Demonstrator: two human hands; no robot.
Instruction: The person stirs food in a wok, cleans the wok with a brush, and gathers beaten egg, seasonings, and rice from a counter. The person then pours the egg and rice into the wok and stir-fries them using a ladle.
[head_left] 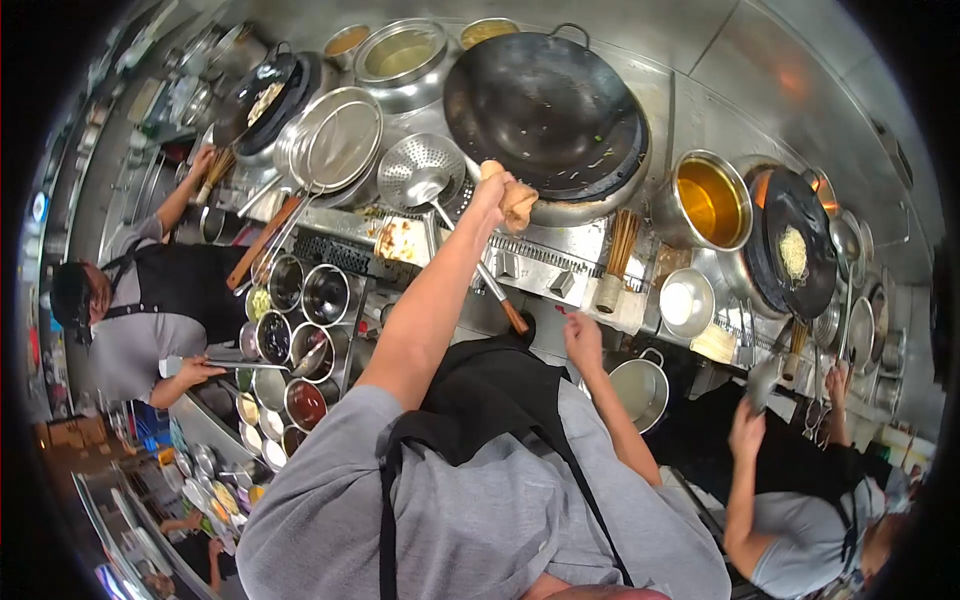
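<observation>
My left hand (494, 192) is closed round a folded tan cloth (518, 206) at the near rim of a large black wok (545, 105). Whether the wok's near handle lies inside the cloth is hidden. A few food scraps cling to the wok's dark inner surface. Beneath my left forearm, a perforated skimmer (421, 170) lies across the stove, its wooden-ended handle slanting toward me. My right hand (583, 342) is curled into a fist in front of the stove edge, with nothing visible in it. A bamboo brush (620, 250) stands just beyond that hand.
Stacked strainers (340, 140) and a lidless pot (400, 52) sit left of the wok. To the right are a pot of amber liquid (712, 200) and a wok with noodles (794, 254). Co-workers stand on both sides; sauce containers (305, 403) line the left.
</observation>
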